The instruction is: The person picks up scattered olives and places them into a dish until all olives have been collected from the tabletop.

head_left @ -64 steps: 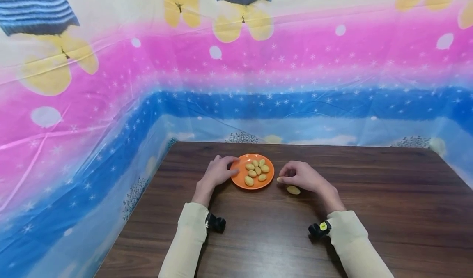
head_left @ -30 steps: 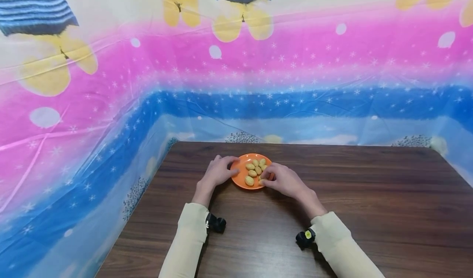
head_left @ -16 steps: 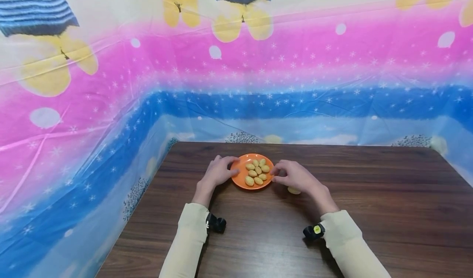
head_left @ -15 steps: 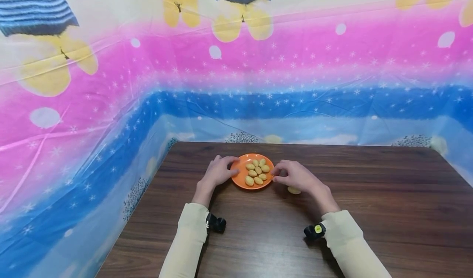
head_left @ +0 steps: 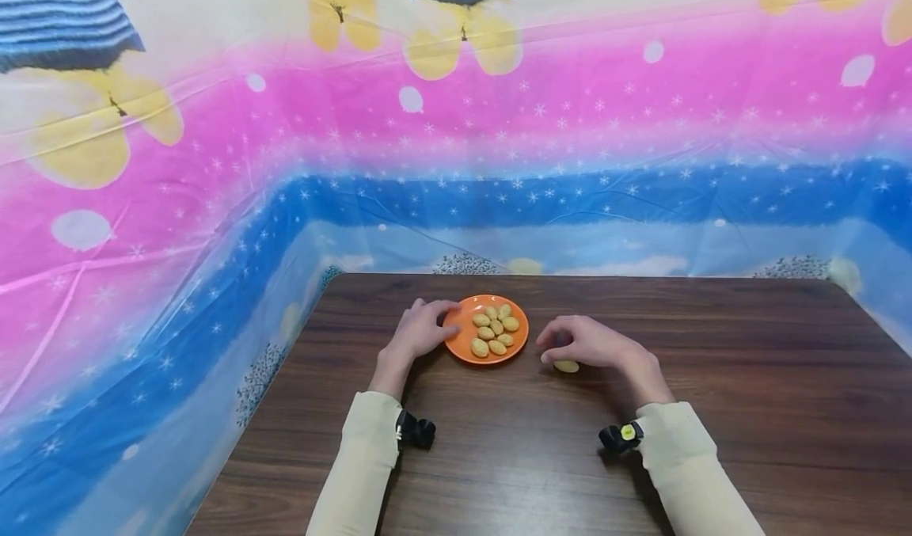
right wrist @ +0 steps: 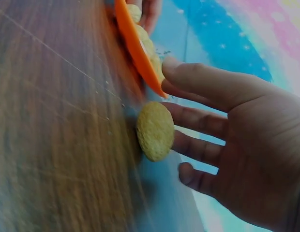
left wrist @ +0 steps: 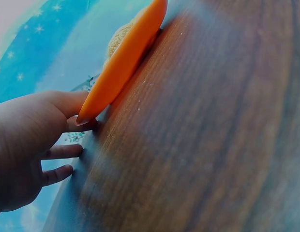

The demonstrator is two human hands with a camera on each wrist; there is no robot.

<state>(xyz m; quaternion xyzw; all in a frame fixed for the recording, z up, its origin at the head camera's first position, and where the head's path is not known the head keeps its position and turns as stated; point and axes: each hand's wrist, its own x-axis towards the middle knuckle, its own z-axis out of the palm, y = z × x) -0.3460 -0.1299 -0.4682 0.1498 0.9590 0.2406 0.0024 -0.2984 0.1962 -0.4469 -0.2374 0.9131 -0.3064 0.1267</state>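
My left hand (head_left: 418,330) holds the left rim of a round orange plate (head_left: 456,349) with thumb and index finger; its other fingers are spread in the left wrist view. Several small oval, yellow-tan pieces with a rough surface, one of them (head_left: 480,348) at the front, lie grouped on the plate. To the plate's right, my right hand (head_left: 591,343) hovers low over one more such oval piece (right wrist: 155,131) on the table. Its thumb and fingers are apart, with nothing gripped. In the head view the hand partly covers that piece (head_left: 566,366).
The dark wood-grain table (head_left: 499,449) has its far edge just behind the plate. A printed pink and blue cloth (head_left: 570,148) hangs behind and to the left. A small black camera (head_left: 416,430) sits on the left wrist, another (head_left: 620,437) on the right.
My right hand has set an oval piece at the front of the plate, let it go, and moved back right to the piece on the table. My left hand has stayed at the plate rim.
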